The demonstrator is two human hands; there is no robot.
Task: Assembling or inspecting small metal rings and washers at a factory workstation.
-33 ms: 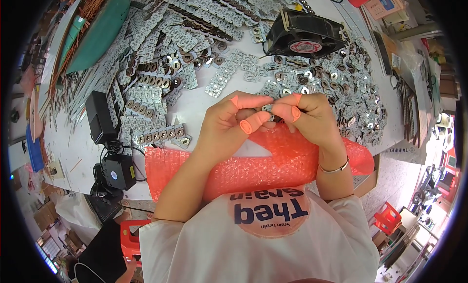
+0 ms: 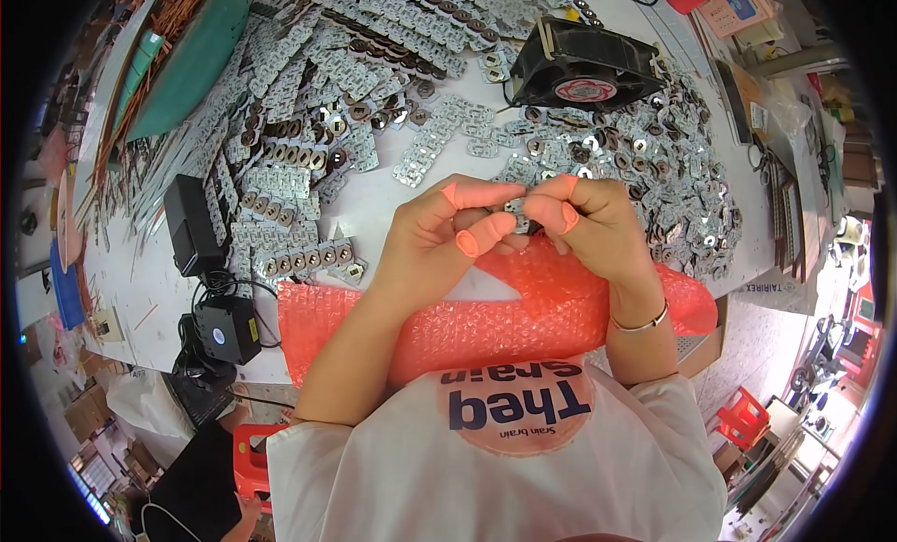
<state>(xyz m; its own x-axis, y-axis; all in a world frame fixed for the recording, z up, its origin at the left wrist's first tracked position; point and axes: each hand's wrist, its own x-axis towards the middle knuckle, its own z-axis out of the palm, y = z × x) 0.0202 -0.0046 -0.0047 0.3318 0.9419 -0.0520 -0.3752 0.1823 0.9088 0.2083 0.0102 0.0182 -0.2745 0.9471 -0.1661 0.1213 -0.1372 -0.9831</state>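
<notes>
Both my hands meet over red bubble wrap (image 2: 486, 327) along the table's near edge. My left hand (image 2: 444, 226) pinches a small metal piece (image 2: 519, 215) between thumb and forefinger. Opposite it, my right hand (image 2: 593, 220) grips the same piece with thumb and forefinger pressed together. Orange finger cots cover those thumbs and forefingers. Fingertips hide most of the piece, so its full shape cannot be made out. Just beyond my right hand spreads a heap of small metal pieces (image 2: 654, 168) with dark round parts.
A black fan (image 2: 584, 65) stands on the white table (image 2: 369, 210). Rows of joined metal plates (image 2: 280, 182) fill the left and back. Black power adapters (image 2: 224, 327) with cables sit at left, near a green tray (image 2: 192, 75) of copper-coloured strips. Red stools (image 2: 745, 419) stand below.
My fingers have shifted very slightly around the small metal piece, with the left thumb a little farther back. Both arms hold their place.
</notes>
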